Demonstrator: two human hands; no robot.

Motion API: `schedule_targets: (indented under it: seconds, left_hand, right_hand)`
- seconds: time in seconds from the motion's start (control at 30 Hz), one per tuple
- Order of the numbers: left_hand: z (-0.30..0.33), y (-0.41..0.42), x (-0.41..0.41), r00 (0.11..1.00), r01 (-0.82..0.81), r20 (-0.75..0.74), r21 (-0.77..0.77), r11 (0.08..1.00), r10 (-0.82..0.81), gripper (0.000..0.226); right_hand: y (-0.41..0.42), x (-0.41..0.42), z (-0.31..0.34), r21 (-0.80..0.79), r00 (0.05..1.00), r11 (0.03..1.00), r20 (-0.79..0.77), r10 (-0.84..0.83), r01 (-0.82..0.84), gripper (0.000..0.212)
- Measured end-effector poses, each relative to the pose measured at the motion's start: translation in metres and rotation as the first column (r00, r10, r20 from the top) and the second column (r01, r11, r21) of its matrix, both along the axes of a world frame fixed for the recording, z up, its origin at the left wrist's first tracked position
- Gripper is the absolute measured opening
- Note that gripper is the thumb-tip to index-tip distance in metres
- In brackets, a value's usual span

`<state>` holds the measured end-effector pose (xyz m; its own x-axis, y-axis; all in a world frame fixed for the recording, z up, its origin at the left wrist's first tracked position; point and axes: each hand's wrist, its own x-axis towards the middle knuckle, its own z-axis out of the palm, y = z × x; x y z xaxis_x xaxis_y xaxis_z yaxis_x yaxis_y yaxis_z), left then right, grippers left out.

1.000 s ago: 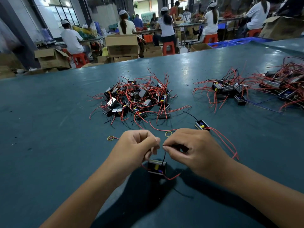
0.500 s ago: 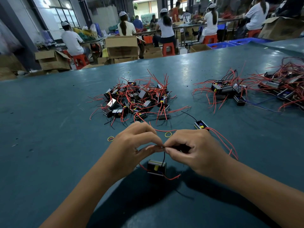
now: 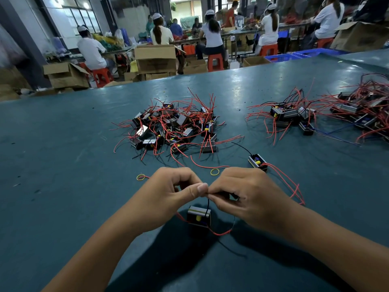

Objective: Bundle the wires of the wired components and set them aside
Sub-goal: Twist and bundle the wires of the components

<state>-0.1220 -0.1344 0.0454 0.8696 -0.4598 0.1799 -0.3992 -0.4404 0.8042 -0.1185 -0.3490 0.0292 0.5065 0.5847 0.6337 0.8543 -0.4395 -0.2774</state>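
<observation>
Both hands meet just above the table (image 3: 63,165), working one wired component (image 3: 199,216), a small black block with a yellow part, which sits on the table right below the fingertips. Left hand (image 3: 168,194) has thumb and forefinger pinched on the component's wires at the point where they meet the right hand; right hand (image 3: 242,194) has fingers curled, pinching the same wires, with something dark tucked in its grip, can't tell what. A black wire (image 3: 207,204) runs up from the block into the pinch; a red wire (image 3: 221,232) loops loose on the table under the right wrist. The step looks like gathering the leads into a bundle. To do it well: pull the loose red loop into the pinch too, keep the strands parallel and the pinch tight so none slips, and leave slack at the block. Rubber bands sit near: one (image 3: 215,171) just beyond the knuckles, one (image 3: 140,177) to the left, probably for tying. Another component (image 3: 257,162) lies just beyond the right hand, the unbundled pile (image 3: 174,125) further back, and a second heap (image 3: 315,114) far right.
</observation>
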Motion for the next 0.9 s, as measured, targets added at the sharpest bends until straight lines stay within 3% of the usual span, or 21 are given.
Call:
schedule_targets:
  seconds: [0.1,0.27,0.4,0.47,0.53,0.6,0.7,0.9]
  left_hand:
    - [0.001,-0.005,-0.003,0.987,-0.067,-0.153,-0.07,0.995,0.056,0.028]
    - [0.004,-0.007,-0.008,0.936,-0.152,-0.33,-0.049,0.987,0.127,0.036]
    - [0.006,-0.01,-0.012,0.813,-0.217,-0.577,-0.169,0.961,0.082,0.03]
    - [0.007,-0.011,-0.012,0.795,-0.225,-0.602,-0.183,0.957,0.072,0.03]
    - [0.006,-0.009,-0.01,0.895,-0.21,-0.417,-0.089,0.974,0.155,0.032]
    - [0.007,-0.003,-0.008,0.982,-0.181,-0.039,0.041,0.983,0.182,0.022]
    - [0.009,0.003,-0.005,0.941,-0.103,0.336,0.144,0.984,0.049,0.013]
    - [0.005,0.004,-0.002,0.832,-0.114,0.554,0.232,0.966,-0.035,0.026]
  right_hand:
    - [-0.001,0.0,0.0,0.012,1.0,1.0,-0.014,0.003,-0.003,0.004]
    - [0.001,-0.001,-0.001,0.005,1.0,1.0,0.022,0.0,0.0,0.007]
    - [0.004,-0.001,-0.002,-0.029,0.991,0.999,0.135,-0.021,0.026,0.014]
    - [0.004,-0.001,-0.003,-0.024,0.993,1.0,0.117,-0.017,0.02,0.013]
    - [0.002,0.0,-0.003,0.003,0.999,1.0,0.039,-0.012,0.012,0.01]
    - [0.0,0.001,-0.003,0.041,0.999,0.999,-0.037,-0.025,0.026,0.007]
    - [-0.002,0.003,-0.003,0.103,0.993,0.993,-0.106,-0.047,0.058,0.005]
    - [-0.002,0.001,-0.003,0.124,0.99,0.99,-0.134,-0.045,0.062,0.005]
